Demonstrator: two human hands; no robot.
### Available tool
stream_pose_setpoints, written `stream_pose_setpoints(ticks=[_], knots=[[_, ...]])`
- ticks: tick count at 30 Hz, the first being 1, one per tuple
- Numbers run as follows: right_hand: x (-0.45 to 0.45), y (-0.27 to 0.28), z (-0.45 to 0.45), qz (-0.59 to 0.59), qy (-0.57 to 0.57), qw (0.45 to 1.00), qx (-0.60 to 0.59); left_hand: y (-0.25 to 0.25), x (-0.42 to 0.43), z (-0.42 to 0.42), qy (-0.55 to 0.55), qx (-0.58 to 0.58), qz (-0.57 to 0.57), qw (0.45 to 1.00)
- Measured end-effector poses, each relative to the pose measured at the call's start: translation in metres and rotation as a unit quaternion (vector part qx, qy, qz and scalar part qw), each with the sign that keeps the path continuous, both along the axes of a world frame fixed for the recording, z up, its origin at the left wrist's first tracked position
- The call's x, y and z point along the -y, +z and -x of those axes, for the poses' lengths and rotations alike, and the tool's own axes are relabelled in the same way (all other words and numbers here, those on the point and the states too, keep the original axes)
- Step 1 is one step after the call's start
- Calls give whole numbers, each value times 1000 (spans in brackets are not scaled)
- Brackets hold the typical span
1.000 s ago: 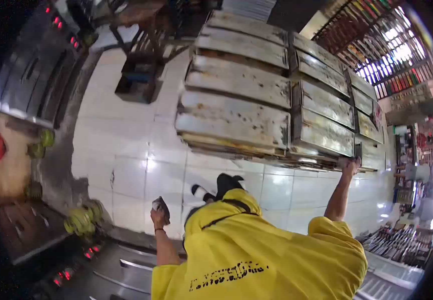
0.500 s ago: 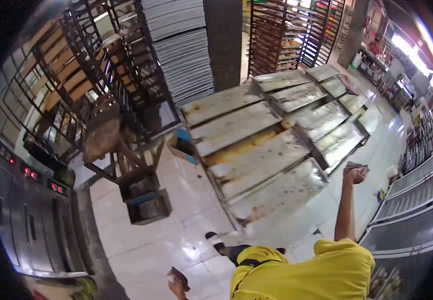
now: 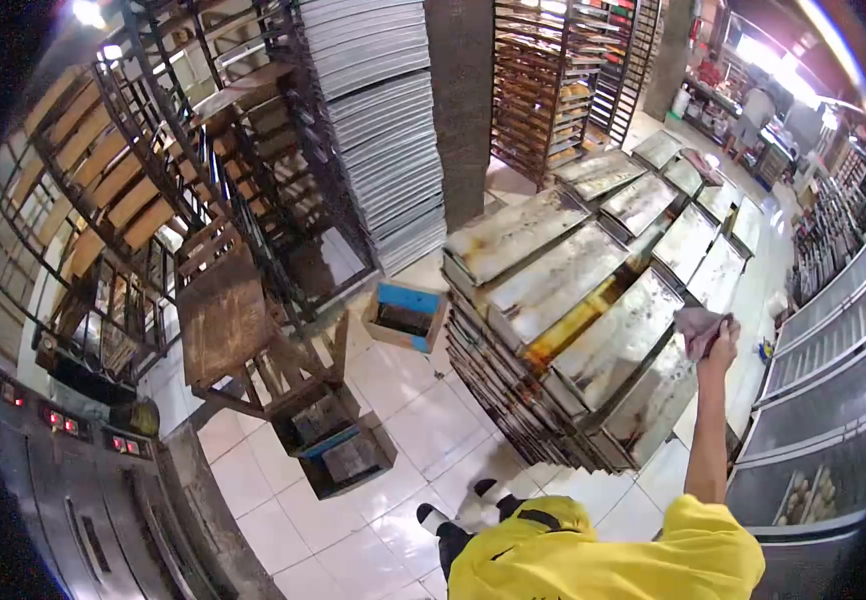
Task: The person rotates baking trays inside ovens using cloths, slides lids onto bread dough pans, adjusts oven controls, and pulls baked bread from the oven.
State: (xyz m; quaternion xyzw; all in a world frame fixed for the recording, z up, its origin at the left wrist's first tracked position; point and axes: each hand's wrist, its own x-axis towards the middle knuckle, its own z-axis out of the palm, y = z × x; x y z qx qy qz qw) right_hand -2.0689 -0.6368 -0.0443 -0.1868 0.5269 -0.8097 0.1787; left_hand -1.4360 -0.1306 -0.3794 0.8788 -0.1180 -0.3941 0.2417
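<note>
My right hand [image 3: 720, 347] is stretched forward at the right, its fingers closed round a crumpled greyish-brown cloth [image 3: 697, 328]. Hand and cloth appear over the near right side of the stacked metal baking trays [image 3: 625, 323]; whether the cloth touches them I cannot tell. The trays' tops are stained with brown and yellow patches, and several stacks stand side by side. My left hand is out of view.
A wooden chair [image 3: 223, 318] and open boxes [image 3: 353, 455] stand on the tiled floor at the left. Another box [image 3: 403, 315] lies near the trays. Tall racks [image 3: 528, 90], stacked sheets [image 3: 378, 130], ovens [image 3: 83, 500] and glass-fronted cabinets [image 3: 803, 440] surround the floor.
The view has shifted, showing the sides of the tray stacks. My right hand has come nearer the trays with its cloth. My left hand, earlier holding a dark cloth, has left view.
</note>
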Motion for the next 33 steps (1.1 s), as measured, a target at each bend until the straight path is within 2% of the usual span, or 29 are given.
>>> stream_pose_setpoints(ticks=[2, 3, 4, 5, 6, 7, 8, 9, 10, 11, 13, 15, 16, 17, 19, 21, 22, 23, 24, 25, 26, 27, 29, 30, 31, 32, 33], knots=[[-43, -5, -50, -38, 90, 994, 58, -6, 3, -51, -62, 19, -2, 998], [-54, -7, -71, -60, 143, 985, 75, -10, 12, -79, -124, 46, 0, 991], [-54, -12, -95, -49, 122, 987, 96, -12, 22, -108, -238, 112, 5, 965], [-55, -22, -118, -41, 99, 987, 119, -15, 40, -137, -376, 206, 5, 903], [-58, -33, -128, -44, 97, 987, 117, -25, 60, -165, -460, 283, 21, 841], [-58, -45, -133, -39, 171, 973, 148, -27, 88, -189, -500, 329, 34, 800], [-57, -53, -140, -31, 244, 953, 179, -24, 130, -204, -405, 197, 48, 892], [-57, -58, -148, -29, 241, 953, 179, -20, 173, -220, -257, 60, 83, 961], [-53, -60, -155, -51, 218, 962, 159, -13, 218, -235, -102, -32, 110, 988], [-47, -63, -161, -72, 194, 968, 139, 87, 277, -217, -130, -15, 76, 988], [-27, -68, -172, -109, 148, 978, 99, 71, 348, -229, -155, 7, 187, 970], [-6, -76, -179, -125, 110, 983, 73, 170, 426, -197, -111, -78, 292, 947], [1, -81, -182, -128, 96, 985, 66, 201, 463, -188, -110, -112, 346, 925], [10, -87, -186, -181, 98, 978, -25, 200, 502, -196, -179, -84, 383, 902], [41, -97, -193, -277, 88, 935, -204, 301, 577, -171, -140, -198, 428, 871], [65, -119, -198, -305, -9, 893, -332, 336, 665, -168, -203, -157, 482, 838], [70, -58, -228, -230, 135, 934, -239, 368, 701, -160, -253, -135, 515, 808], [84, -42, -243, -230, 128, 936, -234, 402, 733, -153, -304, -109, 543, 775], [92, -34, -254, -166, 160, 955, -184, 431, 763, -145, -321, -67, 515, 792], [92, -32, -256, -105, 191, 967, -135, 456, 787, -135, -337, -26, 483, 808], [110, -74, -242, -85, 166, 974, -126, 491, 801, -120, -386, -58, 501, 773], [111, -78, -238, -90, 161, 975, -123, 515, 814, -103, -432, -88, 519, 733], [122, -92, -248, 9, 201, 974, -104, 511, 853, -78, -460, -86, 522, 713], [117, -77, -245, -189, 230, 930, -218, 498, 877, -72, -471, -88, 529, 700], [119, -66, -252, -190, 223, 931, -218, 485, 901, -65, -482, -90, 535, 687], [120, -51, -267, -213, 211, 940, -163, 451, 923, -58, -439, -304, 449, 717], [122, -44, -274, -237, 197, 945, -108, 418, 941, -49, -505, -299, 484, 649]])
